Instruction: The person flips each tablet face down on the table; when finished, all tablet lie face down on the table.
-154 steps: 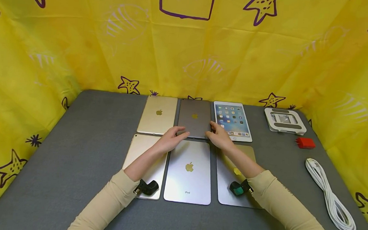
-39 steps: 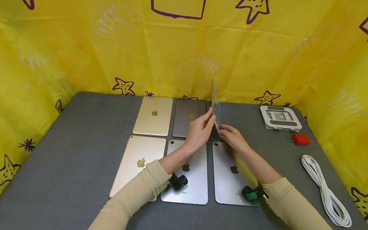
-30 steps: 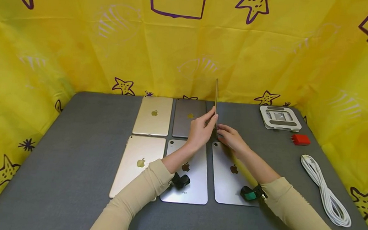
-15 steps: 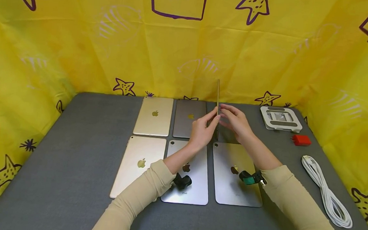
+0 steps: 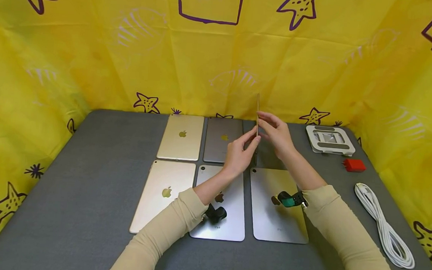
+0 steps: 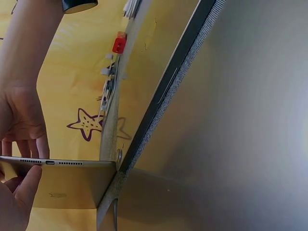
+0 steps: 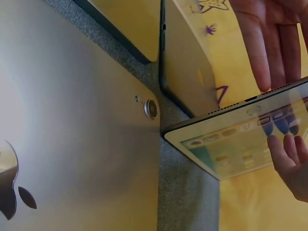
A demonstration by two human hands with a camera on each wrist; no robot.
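Note:
An upright tablet (image 5: 257, 113), nearly edge-on in the head view, stands on its long side on the grey table. Its screen (image 7: 240, 154) faces right and its gold back (image 6: 67, 187) faces left. Against the back, close to the port end, lie the fingertips of my left hand (image 5: 239, 154), fairly straight. My right hand (image 5: 281, 139) is on the screen side, higher up, with extended fingers at the glass. Left of the tablet a grey tablet (image 5: 215, 141) lies back up, partly behind my left hand.
A gold tablet (image 5: 180, 136) lies at the back left. Nearer lie another gold tablet (image 5: 163, 190) and two silver ones (image 5: 232, 224) (image 5: 262, 222). At the right are a white stand (image 5: 330, 139), a red plug adapter (image 5: 354, 165) and a coiled white cable (image 5: 382, 228). Yellow cloth (image 5: 130, 62) encloses the table.
The tablet, earlier lying screen up at the back right, now stands upright. My left hand moved from the grey tablet to its back. My right hand slid from its lower corner up the screen side.

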